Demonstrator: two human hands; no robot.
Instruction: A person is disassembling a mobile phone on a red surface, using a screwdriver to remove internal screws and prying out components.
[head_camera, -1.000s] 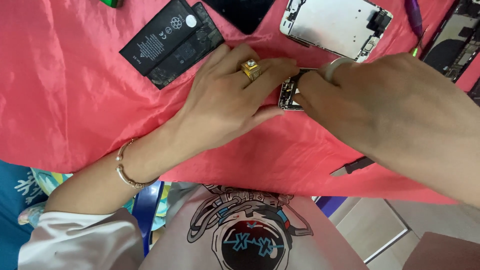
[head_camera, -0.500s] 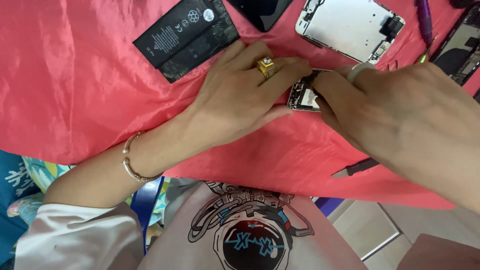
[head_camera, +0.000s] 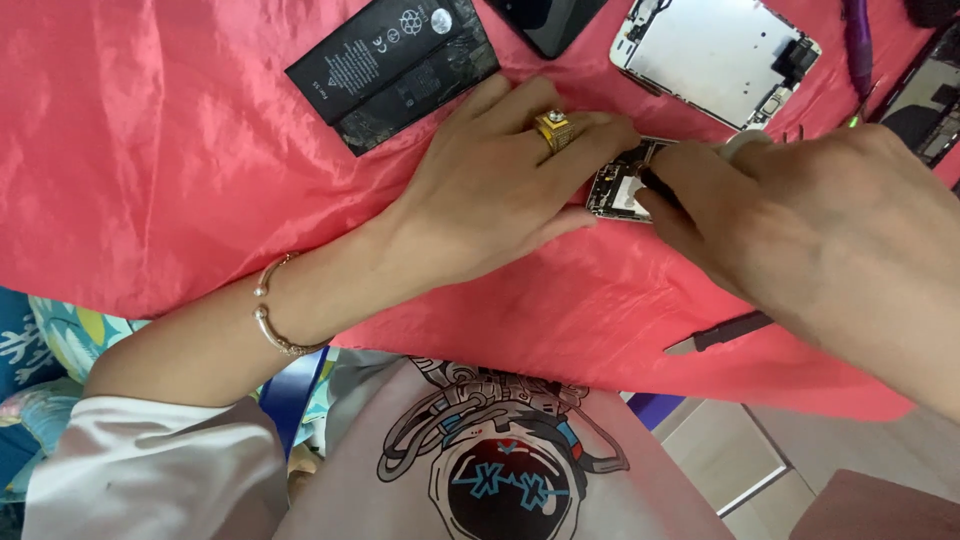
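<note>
A small opened phone (head_camera: 620, 190) with bare circuitry lies on a red cloth (head_camera: 150, 150). My left hand (head_camera: 480, 200), wearing a gold ring and a bracelet, lies flat on the cloth with its fingertips holding the phone's left end. My right hand (head_camera: 830, 230) reaches in from the right and covers most of the phone. Its fingertips are pinched together on the phone's inside, on something dark that I cannot make out.
Two black flat batteries (head_camera: 390, 65) lie at the upper left. A silver screen assembly (head_camera: 715, 55) and a dark phone (head_camera: 545, 20) lie along the top. A purple tool (head_camera: 858, 45) and another open device (head_camera: 930, 100) are at the right. A black pry tool (head_camera: 720, 333) rests near the cloth's front edge.
Both hands stay on the opened phone. My right fingertips have shifted a little further onto its inside, and the view has drifted slightly.
</note>
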